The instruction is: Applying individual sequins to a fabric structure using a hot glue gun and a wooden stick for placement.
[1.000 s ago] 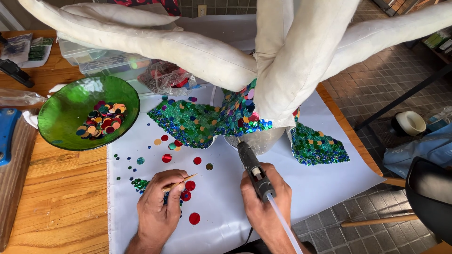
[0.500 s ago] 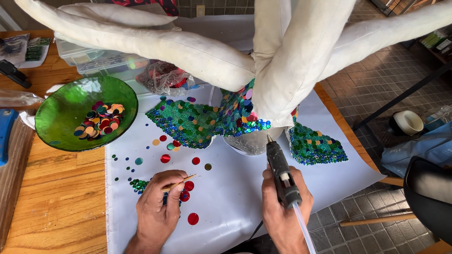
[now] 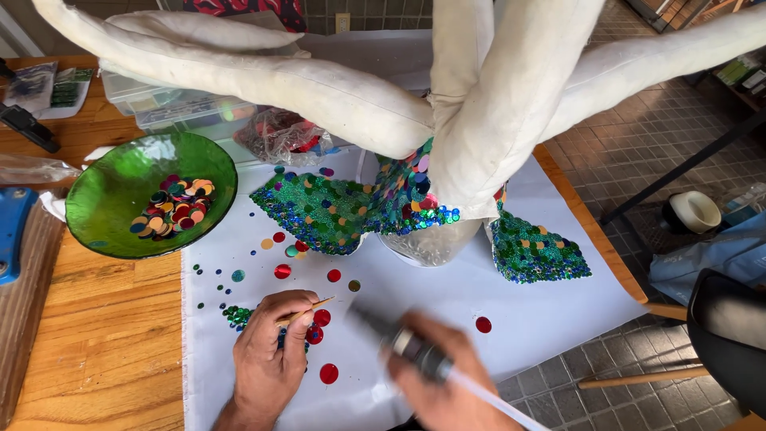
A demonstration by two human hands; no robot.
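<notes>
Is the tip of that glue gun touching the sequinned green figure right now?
Apart. The head view shows the blurred glue gun in the right hand, with bare white sheet between its tip and the sequinned figure.

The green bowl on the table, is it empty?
No, the green bowl holds a small heap of round sequins in red, gold and dark colours, lying toward its right side.
</notes>
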